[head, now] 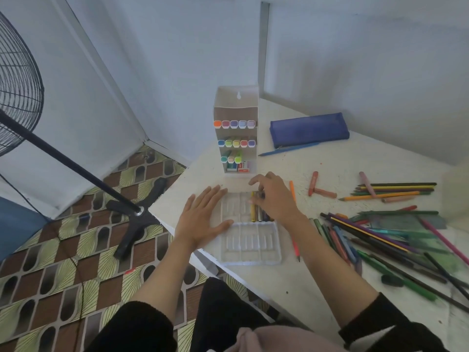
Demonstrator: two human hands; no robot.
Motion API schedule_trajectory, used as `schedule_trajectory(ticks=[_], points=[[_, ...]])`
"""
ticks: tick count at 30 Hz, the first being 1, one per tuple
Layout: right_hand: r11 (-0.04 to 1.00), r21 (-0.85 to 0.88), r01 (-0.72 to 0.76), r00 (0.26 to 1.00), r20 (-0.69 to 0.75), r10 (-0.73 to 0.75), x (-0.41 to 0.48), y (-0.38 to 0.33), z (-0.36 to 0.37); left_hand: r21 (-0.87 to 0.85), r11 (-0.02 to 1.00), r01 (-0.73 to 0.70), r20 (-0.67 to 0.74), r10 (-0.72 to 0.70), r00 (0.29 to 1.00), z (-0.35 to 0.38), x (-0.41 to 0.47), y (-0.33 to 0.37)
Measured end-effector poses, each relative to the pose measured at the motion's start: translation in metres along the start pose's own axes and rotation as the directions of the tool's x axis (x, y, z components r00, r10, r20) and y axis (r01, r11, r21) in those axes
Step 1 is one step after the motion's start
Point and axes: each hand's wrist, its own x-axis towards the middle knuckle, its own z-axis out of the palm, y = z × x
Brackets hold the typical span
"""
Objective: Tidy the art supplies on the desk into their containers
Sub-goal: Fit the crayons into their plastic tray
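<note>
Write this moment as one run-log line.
phase: filling crayon case | left hand: flat on case edge | right hand: fingertips at crayons inside, grip unclear | pending: loose crayons, pencils

Before us, a home room corner: patterned floor (76, 262) lower left, pedestal fan (17, 85) upper left, white desk (342, 158), bare walls (177, 47).

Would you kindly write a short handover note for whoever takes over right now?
Left hand: flat, steadying the clear case.
Right hand: fingertips on the crayons in the case; grip unclear.
Done: a few crayons packed; marker stand partly filled.
Left: loose crayons and coloured pencils on the desk; blue pouch lies behind.
</note>
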Motion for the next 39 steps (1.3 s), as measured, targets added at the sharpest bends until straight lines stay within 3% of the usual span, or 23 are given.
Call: schedule_trajectory(ticks=[10,16,20,25,34,37,39], points=[[0.984,-0.179,0.011,0.997,-0.074,-0.025,-0.009,0.008,0.01,-0.001,1.0,0.002,-0.001,-0.002,1.0,-0.001,-0.001,0.001],[0.987,-0.157,0.045,0.984,-0.164,-0.071,-0.015,0.017,0.001,0.001,1.0,-0.001,0.0,0.001,1.0,0.0,-0.001,0.0],[0.967,-0.213,-0.139,0.931,-0.36,0.055,-0.013,0.037,-0.029,0.01,1.0,0.002,0.006,-0.002,1.0,-0.001,-0.001,0.001],[0.851,-0.242,-0.466,0.834,-0.442,0.331,-0.019,0.067,-0.051,0.012,1.0,0.0,0.004,0.0,1.0,-0.001,0.0,0.001],[0.857,-0.215,-0.468,0.819,-0.471,0.329,-0.007,0.066,-0.041,0.018,1.0,0.006,0.012,-0.006,1.0,-0.001,0.0,0.002],[0.867,-0.141,-0.477,0.794,-0.493,0.357,-0.002,0.062,-0.043,0.015,1.0,0.006,0.01,-0.006,1.0,-0.001,-0.001,0.001],[0.905,-0.071,-0.419,0.817,-0.464,0.342,-0.003,0.06,-0.046,0.011,1.0,0.007,0.009,-0.007,1.0,-0.001,0.0,0.002]])
